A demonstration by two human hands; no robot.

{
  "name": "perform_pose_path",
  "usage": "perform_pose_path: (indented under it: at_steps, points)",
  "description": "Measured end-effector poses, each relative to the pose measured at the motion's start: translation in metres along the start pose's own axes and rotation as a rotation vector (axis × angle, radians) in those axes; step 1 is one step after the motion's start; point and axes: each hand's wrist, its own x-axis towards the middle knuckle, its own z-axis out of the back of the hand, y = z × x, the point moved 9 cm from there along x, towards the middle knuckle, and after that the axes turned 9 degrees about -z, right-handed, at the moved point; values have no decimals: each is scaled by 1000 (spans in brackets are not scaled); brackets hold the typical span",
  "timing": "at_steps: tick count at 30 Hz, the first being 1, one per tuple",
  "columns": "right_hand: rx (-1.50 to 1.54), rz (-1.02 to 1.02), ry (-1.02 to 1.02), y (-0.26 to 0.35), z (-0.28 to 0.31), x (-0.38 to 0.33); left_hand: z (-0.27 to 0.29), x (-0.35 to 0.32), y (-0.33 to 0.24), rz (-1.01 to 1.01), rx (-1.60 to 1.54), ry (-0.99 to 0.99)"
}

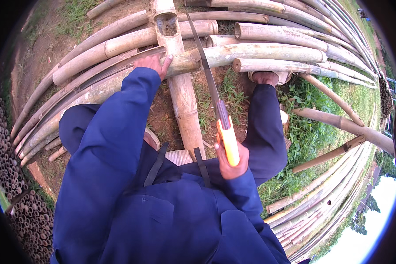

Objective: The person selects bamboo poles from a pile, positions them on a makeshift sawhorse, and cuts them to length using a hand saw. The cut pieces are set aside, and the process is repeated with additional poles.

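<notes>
My right hand (234,162) is closed around the yellow-orange handle of a handsaw (213,90). The saw's long blade points away from me and crosses over a thick bamboo pole (182,62); whether its teeth touch the pole I cannot tell. Left of the blade, my left hand (152,66) bears down on the same pole, thumb apart and fingers curled over its far side. Beneath that pole, an upright-running bamboo support (184,103) extends from between my legs to the far side, with an open notch (167,25) cut near its far end.
Many bamboo poles (277,33) lie across the ground ahead, with more poles (321,193) at the right. A slanted bamboo frame (343,123) stands over grass at right. Stacked bamboo ends (31,215) show at left. My right foot (268,78) is near a pole end.
</notes>
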Motion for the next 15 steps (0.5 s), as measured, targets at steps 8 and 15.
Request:
perform_pose_path:
  at_steps: [8, 15]
  points:
    - [-23, -29, 3, 2, 1, 23, -4, 9, -11, 25, -39, 134]
    - [-36, 49, -14, 10, 7, -9, 8, 6, -4, -1, -23, 39]
